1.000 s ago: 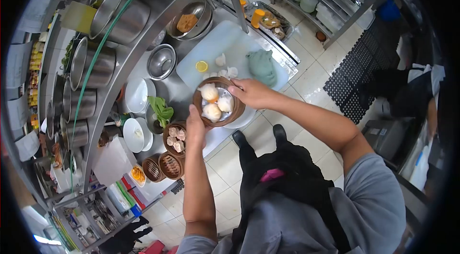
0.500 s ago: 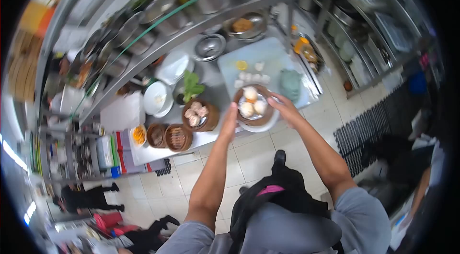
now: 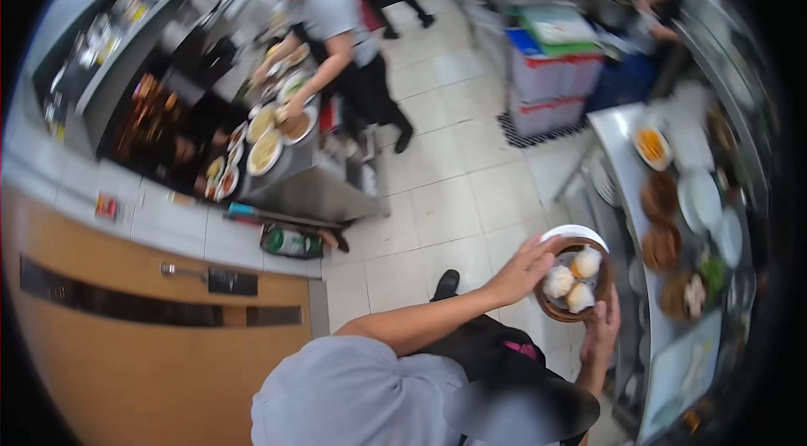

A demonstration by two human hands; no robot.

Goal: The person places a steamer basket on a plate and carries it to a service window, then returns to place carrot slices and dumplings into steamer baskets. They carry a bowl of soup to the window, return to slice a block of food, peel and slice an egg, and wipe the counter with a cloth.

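Note:
A round bamboo steamer (image 3: 552,306) with several pale dumplings (image 3: 580,296) in it is held in front of my body, over the tiled floor. Beneath the steamer, the rim of a white plate (image 3: 580,232) shows at the far side. My left hand (image 3: 525,269) grips the near-left side, its fingers lying along the steamer's rim. On the right side my right hand (image 3: 602,327) is closed around the edge, partly hidden under it. Just to the right of my hands runs a steel counter (image 3: 618,122).
On the counter stand small bamboo steamers (image 3: 661,246), a dish of orange food (image 3: 651,146), white bowls (image 3: 698,198) and a cutting board (image 3: 685,379). A co-worker (image 3: 336,26) bends over plated food (image 3: 265,152) at the left. Stacked bins (image 3: 551,76) stand ahead; a wooden door (image 3: 151,345) is at left.
My body and view have turned left, away from the counter, which now lies to my right. The steamer and plate have left the counter's edge in my hands.

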